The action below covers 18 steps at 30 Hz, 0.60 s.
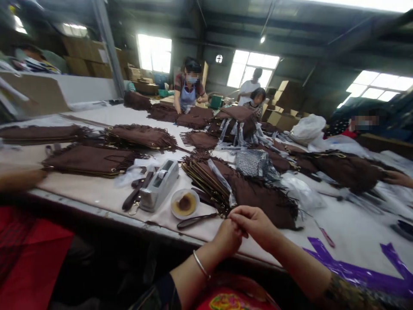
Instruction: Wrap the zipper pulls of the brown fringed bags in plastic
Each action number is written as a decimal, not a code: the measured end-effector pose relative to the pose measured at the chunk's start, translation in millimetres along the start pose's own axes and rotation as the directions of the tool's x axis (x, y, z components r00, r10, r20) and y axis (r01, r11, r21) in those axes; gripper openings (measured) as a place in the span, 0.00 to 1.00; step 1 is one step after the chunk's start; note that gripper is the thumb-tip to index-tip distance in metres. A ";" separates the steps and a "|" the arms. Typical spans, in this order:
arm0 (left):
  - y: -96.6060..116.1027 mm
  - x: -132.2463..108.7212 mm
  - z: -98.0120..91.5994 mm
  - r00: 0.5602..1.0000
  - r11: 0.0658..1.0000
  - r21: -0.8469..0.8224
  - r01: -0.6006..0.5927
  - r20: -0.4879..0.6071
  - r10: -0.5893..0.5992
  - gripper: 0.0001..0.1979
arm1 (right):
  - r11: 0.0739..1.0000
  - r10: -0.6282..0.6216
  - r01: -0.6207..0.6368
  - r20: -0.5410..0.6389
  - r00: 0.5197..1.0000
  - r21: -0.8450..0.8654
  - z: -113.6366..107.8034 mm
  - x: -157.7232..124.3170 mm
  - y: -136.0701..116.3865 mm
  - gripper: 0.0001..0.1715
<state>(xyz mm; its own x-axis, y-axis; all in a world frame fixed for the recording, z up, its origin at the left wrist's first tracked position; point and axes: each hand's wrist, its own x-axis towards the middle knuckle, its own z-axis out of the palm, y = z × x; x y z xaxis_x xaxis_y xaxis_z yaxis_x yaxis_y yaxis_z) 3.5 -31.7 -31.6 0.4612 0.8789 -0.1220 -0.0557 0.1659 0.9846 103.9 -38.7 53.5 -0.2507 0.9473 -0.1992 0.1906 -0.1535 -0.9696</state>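
My left hand (228,236) and my right hand (254,221) meet at the table's front edge, fingers closed together. Whatever lies between the fingertips is hidden or too small to make out. Just beyond them is a stack of brown fringed bags (258,196) with gold zippers, a clear plastic strip (222,181) lying across it. A dark wrist strap (196,221) rests to the left of my hands, its far end close to my left fingers. Near it stand a small round dish (185,203) with yellowish-brown contents and a grey tape dispenser (159,185).
More brown bags (87,159) lie left and farther back. A bubble-wrap bundle (254,163), a pink-handled tool (327,237) and purple plastic (351,269) are to the right. A co-worker's blurred arm (19,178) reaches in at left; another person's hand (398,178) is at right.
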 end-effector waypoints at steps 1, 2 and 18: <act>-5.5 5.6 6.2 0.999 0.995 0.090 -0.034 -0.020 0.036 0.09 | 0.998 0.023 -0.024 -0.021 1.000 -0.050 -17.8 -4.3 9.9 0.17; -10.1 9.1 8.8 0.995 0.975 0.210 -0.071 -0.053 0.083 0.11 | 0.995 0.050 -0.052 -0.024 0.998 -0.090 -32.5 -8.1 19.4 0.17; -22.4 4.9 9.5 0.950 0.395 0.917 -0.057 -0.071 0.304 0.11 | 0.916 0.321 -0.313 -0.009 0.947 -0.251 -65.9 24.4 53.7 0.16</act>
<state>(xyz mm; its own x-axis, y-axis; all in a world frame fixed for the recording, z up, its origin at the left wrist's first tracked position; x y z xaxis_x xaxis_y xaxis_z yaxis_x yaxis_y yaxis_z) 15.4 -35.3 -53.1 0.3580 0.9173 0.1742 0.7638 -0.3950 0.5105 170.6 -5.3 6.0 -0.1677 0.8503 -0.4989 0.4909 -0.3668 -0.7902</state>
